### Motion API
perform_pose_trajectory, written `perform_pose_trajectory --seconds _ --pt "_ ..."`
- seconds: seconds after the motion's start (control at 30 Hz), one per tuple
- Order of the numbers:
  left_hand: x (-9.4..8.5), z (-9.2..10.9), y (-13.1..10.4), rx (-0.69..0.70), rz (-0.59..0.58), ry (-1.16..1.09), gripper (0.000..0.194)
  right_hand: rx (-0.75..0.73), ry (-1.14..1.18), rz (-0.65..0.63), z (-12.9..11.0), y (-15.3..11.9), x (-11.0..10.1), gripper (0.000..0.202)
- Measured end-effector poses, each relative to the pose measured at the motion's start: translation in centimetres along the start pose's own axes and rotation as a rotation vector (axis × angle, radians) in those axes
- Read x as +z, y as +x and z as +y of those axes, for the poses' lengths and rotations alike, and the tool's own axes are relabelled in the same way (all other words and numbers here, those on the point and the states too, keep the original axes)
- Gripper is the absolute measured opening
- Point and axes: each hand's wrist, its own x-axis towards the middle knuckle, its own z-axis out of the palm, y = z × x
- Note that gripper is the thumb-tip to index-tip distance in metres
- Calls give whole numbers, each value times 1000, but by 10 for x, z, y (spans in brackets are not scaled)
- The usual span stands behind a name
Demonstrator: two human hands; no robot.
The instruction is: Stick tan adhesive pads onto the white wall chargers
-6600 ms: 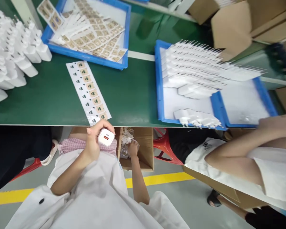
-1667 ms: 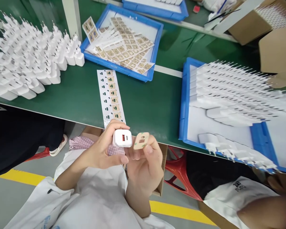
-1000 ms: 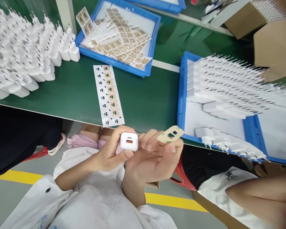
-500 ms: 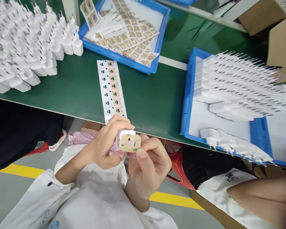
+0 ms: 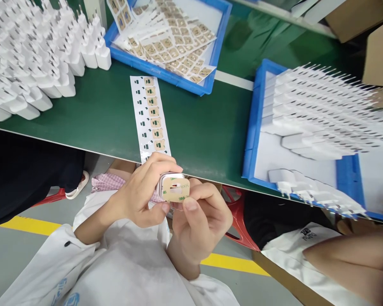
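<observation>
My left hand is closed around a small white plug charger, whose end face is turned up toward me. A tan adhesive sticker with green print and a cut-out lies over that face, slightly off to the right. Thumb and forefinger of my right hand pinch the sticker's right edge. I cannot tell how much of the sticker touches the charger. Just beyond my left hand, a white backing sheet with a column of tan stickers lies on the green table.
Many white plug chargers stand at the left. A blue tray behind holds more sticker sheets. Another blue tray at the right holds rows of chargers, pins up. People sit on both sides; a bare forearm shows at right.
The sticker has shifted slightly and sits a little flatter over the charger's face. Both hands keep their grips, moving only slightly. The whole view has shifted a little.
</observation>
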Motion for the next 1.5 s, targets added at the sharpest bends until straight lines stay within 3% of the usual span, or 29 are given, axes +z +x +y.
perform_pose_trajectory --seconds 0.93,1.5 --pt "2 0 2 23 3 9 42 -33 -20 -2 3 2 1 22" --pt "6 -2 1 -15 82 -15 42 -43 -133 -39 0 3 -3 20"
